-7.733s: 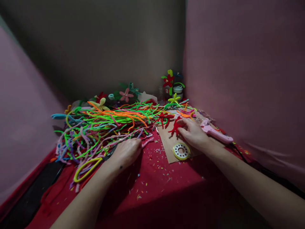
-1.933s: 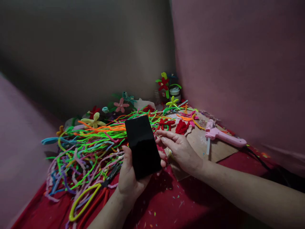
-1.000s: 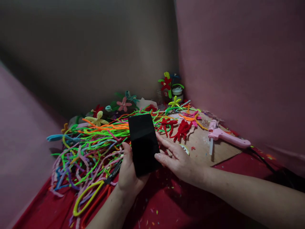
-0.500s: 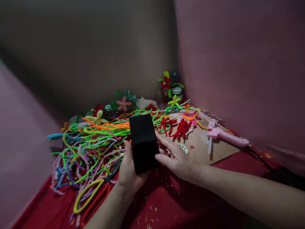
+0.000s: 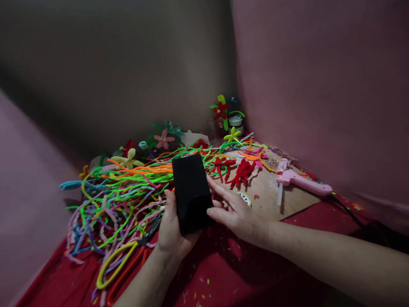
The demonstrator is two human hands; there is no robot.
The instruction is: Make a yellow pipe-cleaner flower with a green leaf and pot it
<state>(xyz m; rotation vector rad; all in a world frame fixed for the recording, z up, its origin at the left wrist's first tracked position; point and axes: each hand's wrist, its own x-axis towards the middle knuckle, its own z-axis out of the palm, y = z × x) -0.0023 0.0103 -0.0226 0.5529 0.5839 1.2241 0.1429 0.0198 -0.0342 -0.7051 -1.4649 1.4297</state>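
A black smartphone with a dark screen is held above the table, slightly tilted. My left hand wraps round its lower left side, thumb along the edge and palm underneath. At the right edge, my right hand touches the phone with its thumb and index finger, the other fingers curled behind. Under and left of the phone spreads a heap of colourful pipe cleaners. Scissors with one yellow and one red handle loop lie beside my left forearm, their blades partly hidden.
On a wooden board rest a pink glue gun, red pipe-cleaner pieces and a pale round disc with holes. Pipe-cleaner flowers and a small jar stand at the back. Scraps dot the red tablecloth. Pink walls close in both sides.
The whole view has shifted very slightly, with the things appearing a little further left. Both hands keep the same hold on the smartphone, and its screen stays dark.
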